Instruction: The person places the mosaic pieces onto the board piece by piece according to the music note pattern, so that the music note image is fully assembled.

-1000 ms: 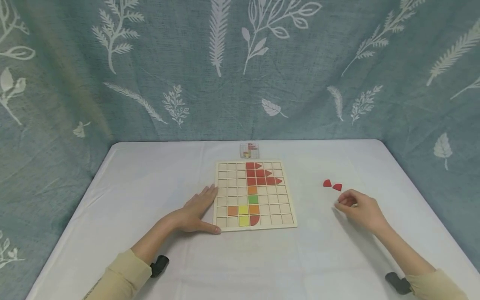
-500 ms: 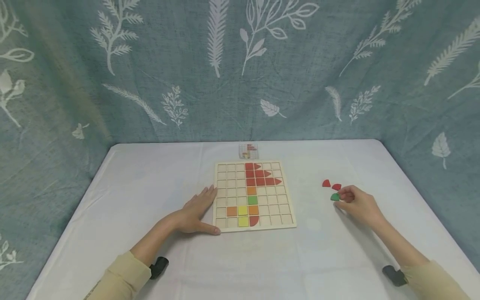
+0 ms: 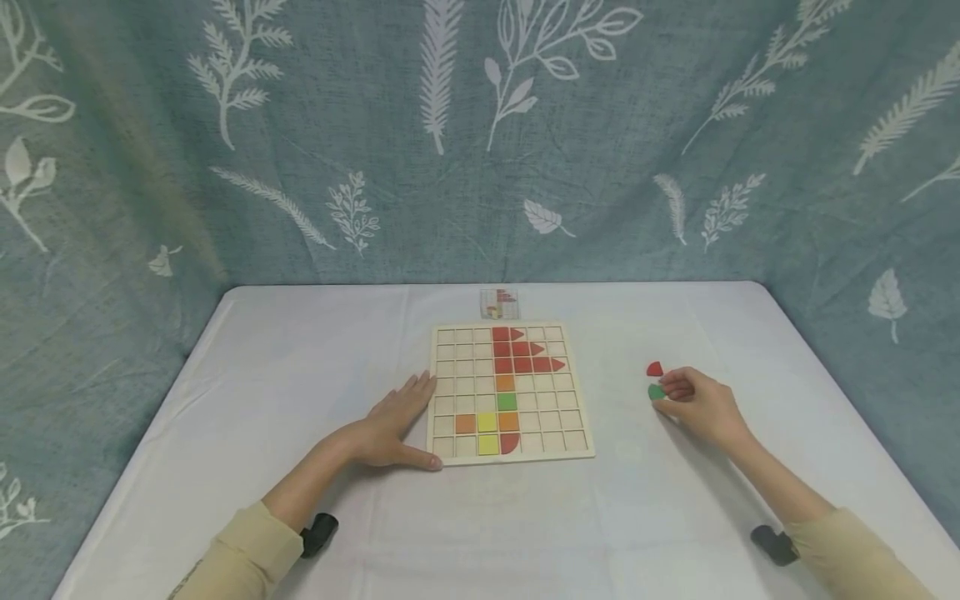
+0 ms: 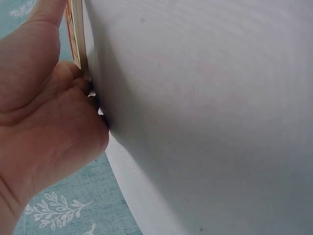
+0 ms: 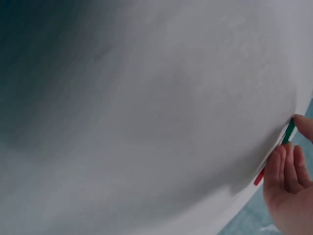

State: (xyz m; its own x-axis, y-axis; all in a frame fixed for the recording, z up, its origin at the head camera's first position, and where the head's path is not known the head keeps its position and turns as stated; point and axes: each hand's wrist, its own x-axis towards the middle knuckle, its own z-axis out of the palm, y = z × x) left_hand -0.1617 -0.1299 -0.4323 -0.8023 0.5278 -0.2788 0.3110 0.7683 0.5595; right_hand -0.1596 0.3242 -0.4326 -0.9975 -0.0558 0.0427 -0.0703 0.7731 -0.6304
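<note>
My right hand (image 3: 701, 408) pinches a green quarter-round tile (image 3: 656, 392) between thumb and fingertips, low over the cloth right of the board. In the right wrist view the green tile (image 5: 289, 130) spans the gap from thumb to fingers, and a red tile (image 5: 259, 176) peeks out beside the fingers. Just beyond the fingertips lies a red quarter-round tile (image 3: 655, 368). With fingers stretched out, my left hand (image 3: 393, 423) rests along the left edge of the wooden grid board (image 3: 555, 417), its thumb by the near corner. Red, orange, green and yellow tiles sit in the board's cells.
Behind the board lies a small pattern card (image 3: 499, 304) showing a similar coloured shape. A white cloth (image 3: 337, 333) covers the table, and a blue-green leaf-print curtain (image 3: 480, 208) hangs at the back and sides.
The green tile, hidden a second ago, now shows in my right fingers. That hand has moved slightly left, and one red tile is now covered by it. My left hand stays still.
</note>
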